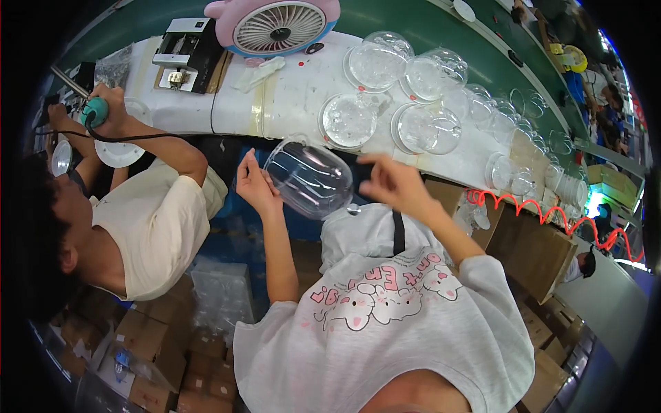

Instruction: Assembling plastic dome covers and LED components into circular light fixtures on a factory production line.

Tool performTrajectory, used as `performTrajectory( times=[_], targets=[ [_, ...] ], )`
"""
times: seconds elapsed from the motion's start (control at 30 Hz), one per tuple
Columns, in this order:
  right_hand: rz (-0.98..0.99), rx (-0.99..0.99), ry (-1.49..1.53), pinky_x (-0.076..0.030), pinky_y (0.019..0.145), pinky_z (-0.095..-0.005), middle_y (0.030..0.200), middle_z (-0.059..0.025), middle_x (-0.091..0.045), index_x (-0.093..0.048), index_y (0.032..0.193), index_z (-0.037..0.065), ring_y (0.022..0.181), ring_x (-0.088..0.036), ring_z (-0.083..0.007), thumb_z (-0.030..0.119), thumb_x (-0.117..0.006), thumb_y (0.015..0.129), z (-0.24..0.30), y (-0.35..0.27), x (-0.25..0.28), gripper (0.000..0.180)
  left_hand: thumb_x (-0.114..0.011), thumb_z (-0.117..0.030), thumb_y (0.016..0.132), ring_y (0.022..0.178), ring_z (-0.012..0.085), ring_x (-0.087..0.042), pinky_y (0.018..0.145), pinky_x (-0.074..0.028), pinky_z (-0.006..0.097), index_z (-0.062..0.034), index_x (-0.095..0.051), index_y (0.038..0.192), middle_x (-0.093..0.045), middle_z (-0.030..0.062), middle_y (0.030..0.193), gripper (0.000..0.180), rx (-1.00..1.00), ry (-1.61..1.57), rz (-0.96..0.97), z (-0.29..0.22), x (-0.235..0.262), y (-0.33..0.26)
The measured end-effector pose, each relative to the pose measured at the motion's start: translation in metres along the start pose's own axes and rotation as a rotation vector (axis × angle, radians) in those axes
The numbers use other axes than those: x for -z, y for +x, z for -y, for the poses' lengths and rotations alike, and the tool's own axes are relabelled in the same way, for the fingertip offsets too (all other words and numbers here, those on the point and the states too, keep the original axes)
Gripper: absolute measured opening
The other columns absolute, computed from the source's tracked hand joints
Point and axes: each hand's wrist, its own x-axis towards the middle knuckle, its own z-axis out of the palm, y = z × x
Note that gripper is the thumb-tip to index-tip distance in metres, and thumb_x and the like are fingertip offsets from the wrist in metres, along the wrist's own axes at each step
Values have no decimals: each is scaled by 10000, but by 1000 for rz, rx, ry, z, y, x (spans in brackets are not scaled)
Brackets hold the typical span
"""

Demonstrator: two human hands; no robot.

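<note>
A clear, rounded dome-shaped container [308, 177] is tilted above my lap, just off the table's near edge. Its open rim points up and to the left, and a small shiny knob [353, 209] shows at its lower right end. My left hand [259, 186] grips the container at its left side, fingers against the wall. To the right of it, my right hand [398, 182] hovers with its fingers apart and slightly bent. Nothing shows in that hand, and a gap appears between it and the container.
Several clear domes [350, 120] stand on the white table [237, 110], continuing to the right. A pink fan [279, 27] and a black device [186, 54] stand at the back. At left, another person's hand [110, 109] holds a teal-handled tool. A red coiled hose [544, 215] hangs right.
</note>
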Motion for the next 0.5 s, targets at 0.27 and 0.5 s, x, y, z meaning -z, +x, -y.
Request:
performTrajectory(
  times=[0.27, 0.5],
  targets=[
    [-247, 394, -409, -387, 435, -243, 553, -5, -482, -604, 958, 87, 457, -481, -114, 341, -772, 600, 26, -23, -1, 471, -537, -347, 867, 388, 38, -271, 331, -209, 210, -102, -572, 892, -313, -69, 532, 249, 565, -316, 68, 44, -50, -11],
    [-495, 265, -274, -388, 428, -248, 538, -44, -471, -547, 863, 28, 436, -478, -130, 154, -700, 708, 28, 11, 49, 252, -480, -212, 899, 635, 126, -501, 573, -415, 248, -6, -515, 1071, -531, 25, 787, 271, 132, -62, 288, 76, -72, -14]
  ],
)
